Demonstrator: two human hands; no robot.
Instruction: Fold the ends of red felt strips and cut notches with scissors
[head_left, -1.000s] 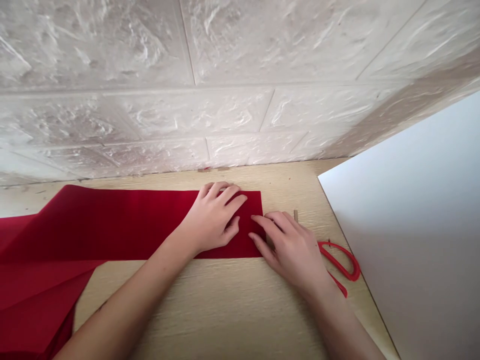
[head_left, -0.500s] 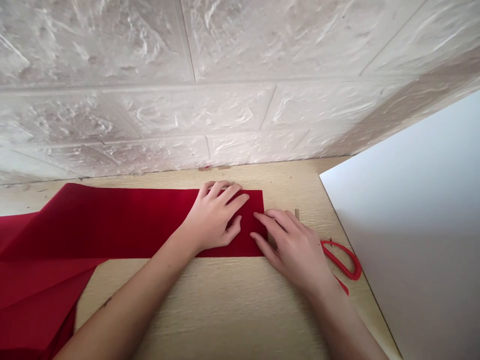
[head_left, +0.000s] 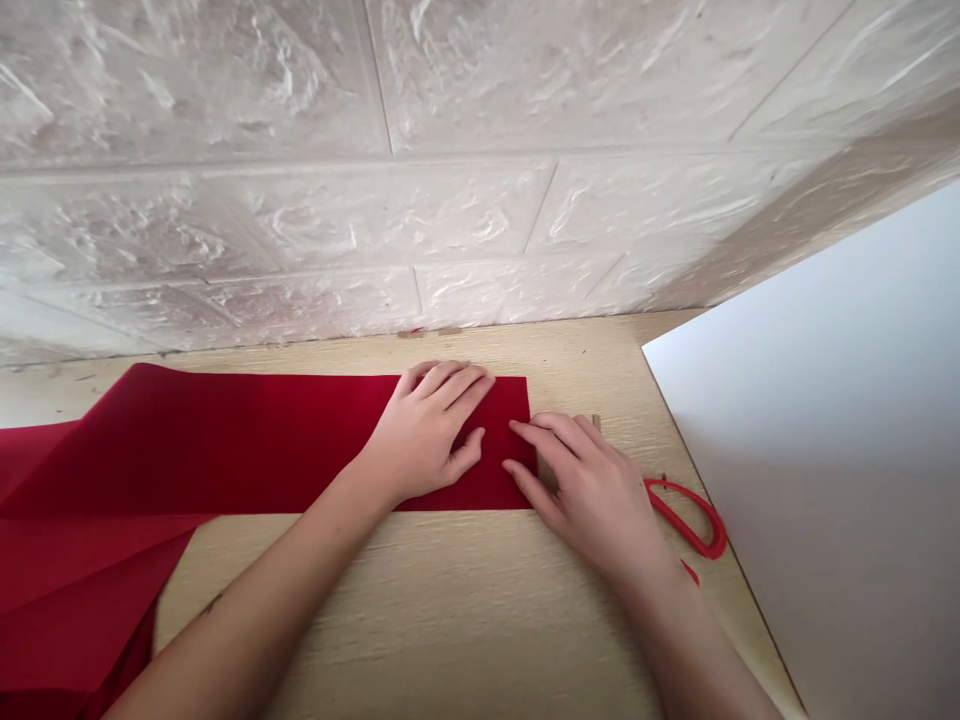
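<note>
A long strip of dark red fabric (head_left: 262,440) lies flat across the table, its straight short end at the right. My left hand (head_left: 435,430) rests on the strip near that end, fingers stretched out and pressing on the cloth. At the short edge is my right hand (head_left: 577,475), its thumb and fingers apart, fingertips touching the cloth. Nothing shows gripped in either hand. Red-handled scissors (head_left: 705,535) lie just right of my right hand; the hand and wrist hide the rest of them.
More red fabric (head_left: 67,590) spreads in loose folds at the left, over the edge of the pale wooden table (head_left: 450,620). A white brick-patterned wall (head_left: 465,210) rises behind. On the right stands a large white panel (head_left: 840,470). Small scraps lie along the wall.
The left hand's fingers have drawn a little closer together. Otherwise the hands and cloth look almost the same, with a slight shift of the view.
</note>
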